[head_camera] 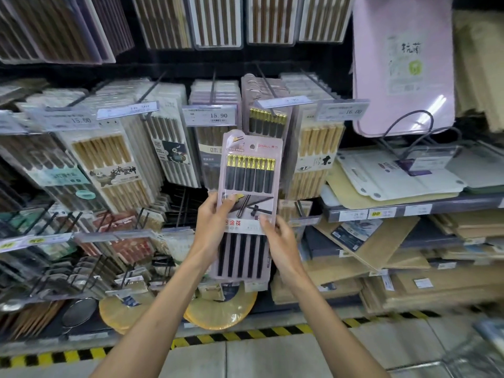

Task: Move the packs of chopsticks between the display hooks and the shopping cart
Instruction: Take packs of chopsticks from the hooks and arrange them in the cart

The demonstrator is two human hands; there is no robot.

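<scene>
Both hands: left hand (214, 225) and right hand (282, 242) pinch the pack (249, 184) by its side edges, thumbs on its face, with the left higher.
Pack place: held before the shelf, off any hook.
Axis: upright, 12 to 6, top tipped slightly toward 1.
Hole (252, 146): at the pack's top end.
Hook (264, 83): loaded with like packs, just above the hole at 12 to 1 o'clock; probably the target.
Cart (478, 353): blurred wire at 4 o'clock, well apart.
Look: pink card, black sticks, gold tops.
</scene>
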